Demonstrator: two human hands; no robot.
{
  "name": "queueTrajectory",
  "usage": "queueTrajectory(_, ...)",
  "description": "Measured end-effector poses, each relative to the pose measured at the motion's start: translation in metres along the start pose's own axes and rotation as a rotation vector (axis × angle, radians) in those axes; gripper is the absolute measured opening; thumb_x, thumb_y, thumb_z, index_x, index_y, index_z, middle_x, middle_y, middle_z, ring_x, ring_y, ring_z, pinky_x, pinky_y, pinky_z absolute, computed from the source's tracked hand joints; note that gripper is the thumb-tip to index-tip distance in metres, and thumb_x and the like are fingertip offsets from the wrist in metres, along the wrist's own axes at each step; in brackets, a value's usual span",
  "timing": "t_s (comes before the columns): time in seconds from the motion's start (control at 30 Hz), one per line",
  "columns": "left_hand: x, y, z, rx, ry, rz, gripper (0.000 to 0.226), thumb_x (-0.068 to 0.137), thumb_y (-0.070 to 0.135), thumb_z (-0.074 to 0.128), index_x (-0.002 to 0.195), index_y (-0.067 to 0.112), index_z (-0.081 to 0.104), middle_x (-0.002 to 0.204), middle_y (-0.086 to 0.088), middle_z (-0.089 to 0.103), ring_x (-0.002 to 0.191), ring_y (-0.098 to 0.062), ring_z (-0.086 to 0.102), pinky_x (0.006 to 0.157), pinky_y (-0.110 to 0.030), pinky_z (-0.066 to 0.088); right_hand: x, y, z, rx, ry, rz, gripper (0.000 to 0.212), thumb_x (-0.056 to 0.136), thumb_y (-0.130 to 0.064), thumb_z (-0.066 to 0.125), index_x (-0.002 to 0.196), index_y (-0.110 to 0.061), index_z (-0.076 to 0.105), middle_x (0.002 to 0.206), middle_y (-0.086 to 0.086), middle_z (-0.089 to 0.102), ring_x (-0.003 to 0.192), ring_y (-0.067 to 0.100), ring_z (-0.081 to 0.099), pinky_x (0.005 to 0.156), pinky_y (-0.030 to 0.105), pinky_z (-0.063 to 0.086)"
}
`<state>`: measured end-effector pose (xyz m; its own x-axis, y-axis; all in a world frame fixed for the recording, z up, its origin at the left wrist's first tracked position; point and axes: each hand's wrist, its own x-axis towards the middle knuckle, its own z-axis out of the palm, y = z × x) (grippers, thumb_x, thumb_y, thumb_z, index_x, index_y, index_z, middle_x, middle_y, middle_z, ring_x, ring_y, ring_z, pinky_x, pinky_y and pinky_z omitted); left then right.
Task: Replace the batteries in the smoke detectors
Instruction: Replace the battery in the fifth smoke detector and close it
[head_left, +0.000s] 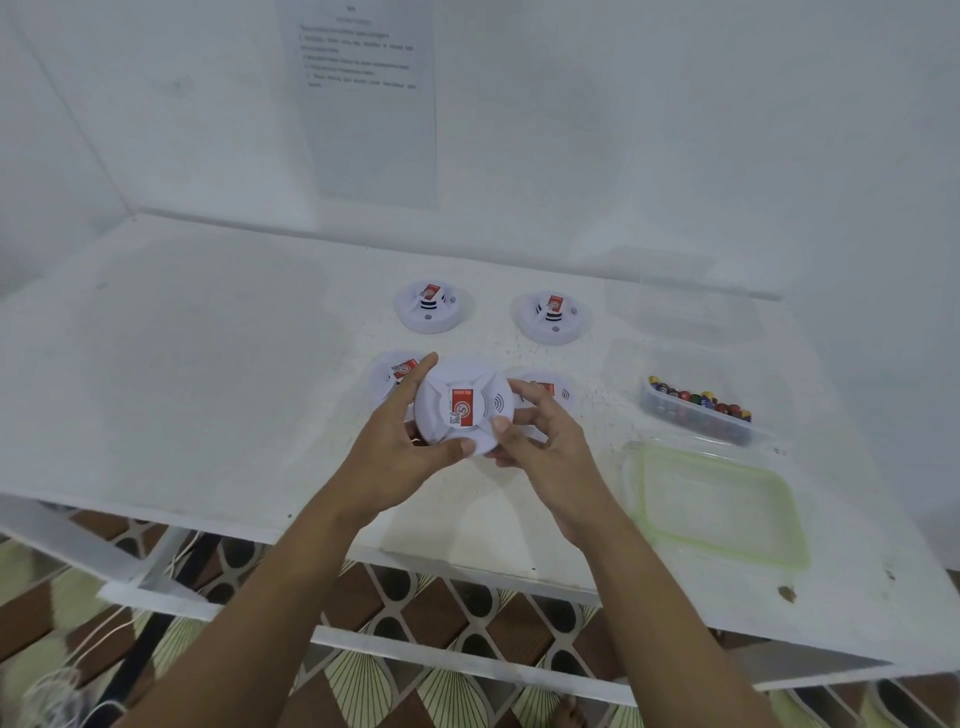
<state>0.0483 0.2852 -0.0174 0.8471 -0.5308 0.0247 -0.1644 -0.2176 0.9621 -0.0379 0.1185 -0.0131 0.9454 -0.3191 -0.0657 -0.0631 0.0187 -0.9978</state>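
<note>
A round, smooth white plastic smoke detector (464, 410) is held just above the near middle of the table (208, 364). Its raised hub carries a red and white sticker. The left hand (395, 457) grips the left rim with curled fingers, thumb on the lower edge and forefinger hooked over the top. The right hand (540, 441) clasps the right rim, thumb on the lower right edge.

Four more discs lie flat on the matt, speckled white tabletop. The back-left detector (434, 306) and back-right detector (553, 317) are in full view. The front-left detector (389, 371) and front-right detector (556, 389) are partly hidden behind the hands.

To the right, a clear plastic tub (756, 434) holds small cylindrical batteries (696, 402) (ends red, green, yellow and blue). Nearer lies a shallow clear rectangular box (640, 499) with a pale green rim. A sheet of paper (363, 93) hangs on the wall, its print too blurred to read.
</note>
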Motion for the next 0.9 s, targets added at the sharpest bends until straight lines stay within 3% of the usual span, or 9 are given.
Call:
queueTrajectory(0.13,-0.001,-0.001,-0.004,0.017,-0.003,-0.01,0.099,0.067,0.045,0.077,0.153,0.034,0.027,0.149,0.015,0.041,0.132,-0.01,0.047,0.095,-0.018,0.047,-0.001,0.0,0.004,-0.001,-0.007,-0.01,0.035,0.097,-0.028,0.065,0.129,-0.037,0.054,0.118,-0.002,0.064,0.1,0.013,0.07,0.072,0.019,0.057)
queueTrajectory(0.3,-0.003,0.0,-0.006,0.014,0.007,-0.013,0.097,0.071,0.04,0.078,0.153,0.033,0.027,0.149,0.014,0.041,0.131,-0.01,0.047,0.099,-0.024,0.048,-0.001,-0.002,0.008,-0.025,-0.002,-0.013,0.035,0.097,-0.029,0.064,0.128,-0.04,0.05,0.116,-0.008,0.062,0.098,0.011,0.068,0.07,0.016,0.056)
queueTrajectory(0.47,-0.005,-0.001,-0.007,0.021,0.021,-0.026,0.093,0.078,0.029,0.079,0.153,0.034,0.026,0.151,0.016,0.038,0.129,-0.008,0.046,0.082,-0.004,0.045,-0.002,-0.003,0.011,-0.043,-0.001,-0.013,0.036,0.097,-0.031,0.064,0.129,-0.04,0.05,0.119,-0.005,0.062,0.098,0.01,0.069,0.071,0.017,0.056)
queueTrajectory(0.57,-0.006,-0.001,-0.01,0.009,0.013,-0.02,0.096,0.072,0.037,0.079,0.153,0.035,0.026,0.152,0.016,0.037,0.132,-0.008,0.045,0.087,-0.007,0.045,-0.002,-0.003,0.013,-0.059,-0.004,-0.015,0.038,0.097,-0.032,0.064,0.131,-0.039,0.051,0.12,-0.003,0.062,0.097,0.009,0.069,0.071,0.017,0.056)
queueTrajectory(0.7,-0.007,-0.002,-0.015,0.01,0.006,-0.004,0.096,0.071,0.041,0.079,0.152,0.036,0.028,0.151,0.015,0.04,0.134,-0.009,0.045,0.099,-0.021,0.047,-0.004,-0.003,0.017,-0.056,-0.011,-0.01,0.04,0.096,-0.033,0.064,0.134,-0.037,0.05,0.12,-0.001,0.063,0.096,0.012,0.071,0.073,0.019,0.057)
queueTrajectory(0.9,-0.014,-0.005,-0.024,-0.03,0.002,0.025,0.086,0.079,0.024,0.082,0.149,0.037,0.035,0.145,0.02,0.047,0.131,-0.002,0.048,0.093,-0.02,0.051,-0.007,-0.002,0.025,-0.065,-0.033,-0.008,0.04,0.094,-0.031,0.068,0.129,-0.041,0.051,0.116,-0.006,0.065,0.093,0.006,0.072,0.076,0.023,0.059)
